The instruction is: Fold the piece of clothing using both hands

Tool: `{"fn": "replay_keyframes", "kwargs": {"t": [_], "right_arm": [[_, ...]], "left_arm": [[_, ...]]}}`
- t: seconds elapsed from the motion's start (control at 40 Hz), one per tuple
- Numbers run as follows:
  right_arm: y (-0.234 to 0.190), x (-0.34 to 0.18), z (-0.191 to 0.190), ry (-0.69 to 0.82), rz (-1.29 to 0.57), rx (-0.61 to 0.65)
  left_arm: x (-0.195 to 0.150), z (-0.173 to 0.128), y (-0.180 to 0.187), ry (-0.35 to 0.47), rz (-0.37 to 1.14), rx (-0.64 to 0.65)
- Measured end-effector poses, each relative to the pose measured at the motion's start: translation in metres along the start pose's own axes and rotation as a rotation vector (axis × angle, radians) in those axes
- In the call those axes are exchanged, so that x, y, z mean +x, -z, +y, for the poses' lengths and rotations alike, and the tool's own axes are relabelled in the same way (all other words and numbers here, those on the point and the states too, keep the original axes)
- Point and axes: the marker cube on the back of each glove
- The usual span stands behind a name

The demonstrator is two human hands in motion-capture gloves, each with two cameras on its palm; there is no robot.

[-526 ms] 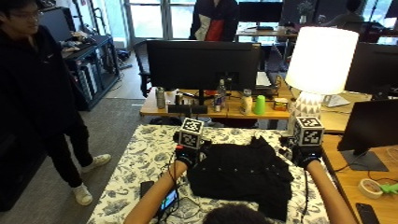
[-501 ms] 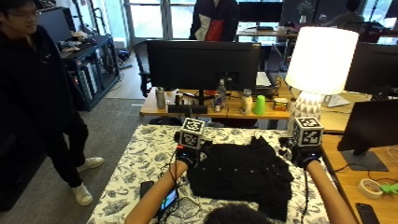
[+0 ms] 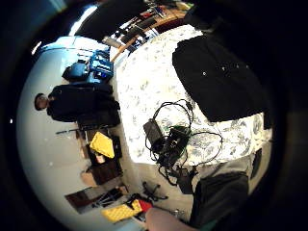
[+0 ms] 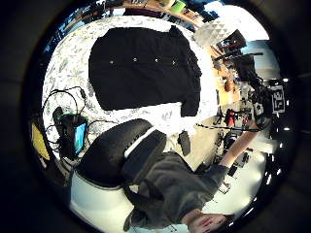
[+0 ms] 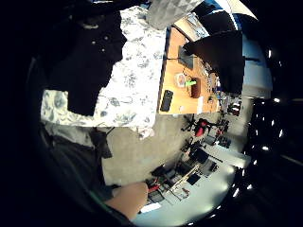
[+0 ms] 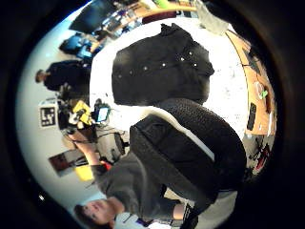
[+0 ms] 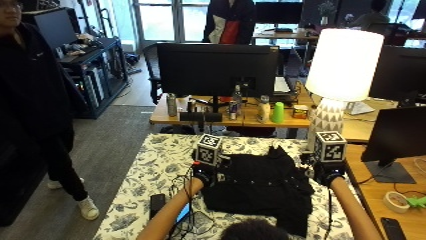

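Over the patterned table, both gloved hands hover at the far corners of a black shirt.

The left hand [image 7: 203, 174] hangs at one far corner and the right hand [image 7: 328, 174] at the other; whether their fingers are curled or straight cannot be told. Between them the black button-front cloth shirt [image 7: 259, 191] lies spread flat on the white, blue-flowered tablecloth [image 7: 153, 165], its row of pale buttons facing up. It looks soft, light and limp, likely to sag and slide unless taken by pinching the shoulder seams or side edges. Beside it, near the table's edge, lies a small black device with tangled cables [image 3: 169, 144].
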Motion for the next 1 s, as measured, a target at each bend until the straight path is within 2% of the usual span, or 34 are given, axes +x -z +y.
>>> {"fn": "replay_keyframes", "kwargs": {"t": [0.18, 0.28, 0.38, 0.45, 0.63, 0.7, 0.78, 0.85, 1.0], "right_arm": [[-0.009, 0.003, -0.002, -0.005, -0.003, -0.019], [-0.016, 0.005, -0.005, -0.005, -0.001, -0.037], [-0.023, 0.006, -0.005, -0.003, 0.000, -0.051], [-0.030, 0.007, -0.007, 0.001, -0.005, -0.060], [-0.047, 0.013, -0.014, -0.012, -0.006, -0.093], [-0.055, 0.015, -0.017, -0.015, -0.002, -0.109], [-0.062, 0.015, -0.020, -0.010, -0.008, -0.111], [-0.068, 0.016, -0.022, -0.007, -0.011, -0.116], [-0.081, 0.019, -0.020, -0.006, -0.008, -0.148]], "left_arm": [[0.013, -0.020, -0.037, -0.045, 0.025, -0.050], [0.021, -0.024, -0.055, -0.044, 0.010, -0.077], [0.031, -0.021, -0.073, -0.079, 0.011, -0.171], [0.038, -0.031, -0.097, -0.121, 0.021, -0.253], [0.051, -0.033, -0.140, -0.162, 0.000, -0.351], [0.054, -0.008, -0.141, -0.143, -0.053, -0.493], [0.054, 0.024, -0.132, -0.067, -0.119, -0.596], [0.051, 0.032, -0.135, 0.023, -0.148, -0.630], [0.050, 0.039, -0.145, 0.019, -0.122, -0.680]]}}
